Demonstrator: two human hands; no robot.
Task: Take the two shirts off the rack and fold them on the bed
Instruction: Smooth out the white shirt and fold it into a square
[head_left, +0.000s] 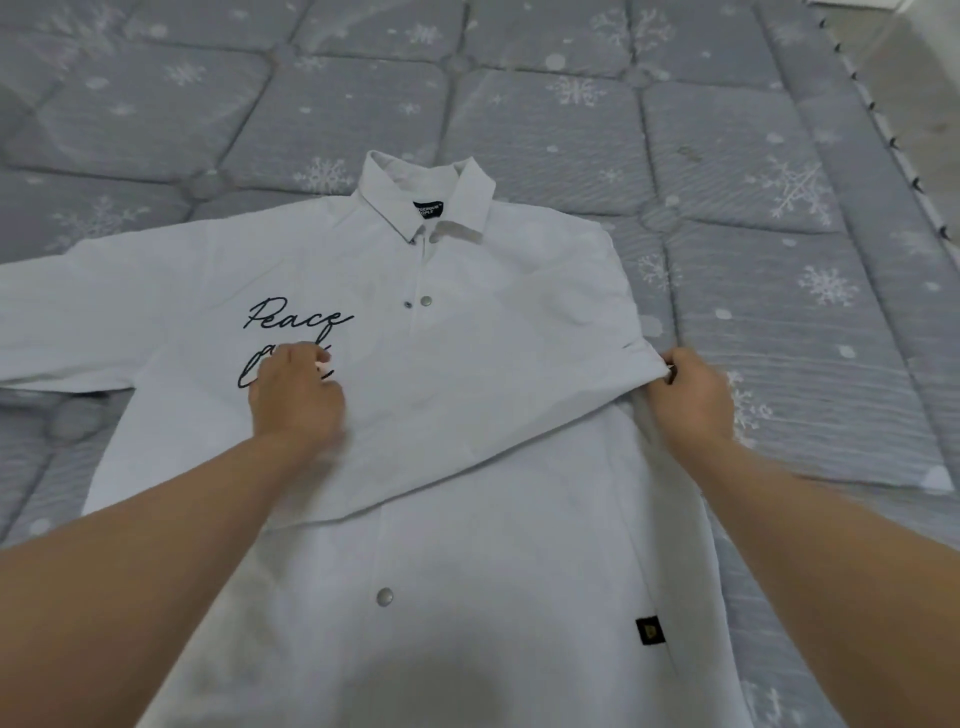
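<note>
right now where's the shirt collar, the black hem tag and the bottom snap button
shirt collar (470, 200): head view, on the right collar flap.
black hem tag (650, 630): head view, centre of the small black patch low on the shirt's right side.
bottom snap button (384, 596): head view, middle of the round metal snap.

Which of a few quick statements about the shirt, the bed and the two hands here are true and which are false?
1. The white shirt lies face up on the bed, collar away from the person. True.
2. The right hand pinches a fold at the shirt's edge. True.
3. The left hand is lifted clear of the shirt. False: it rests on the black lettering on the chest.
4. The bed cover is plain red. False: it is grey, quilted, with white snowflakes.
5. A sleeve lies spread out on the left-hand side. True.
</note>
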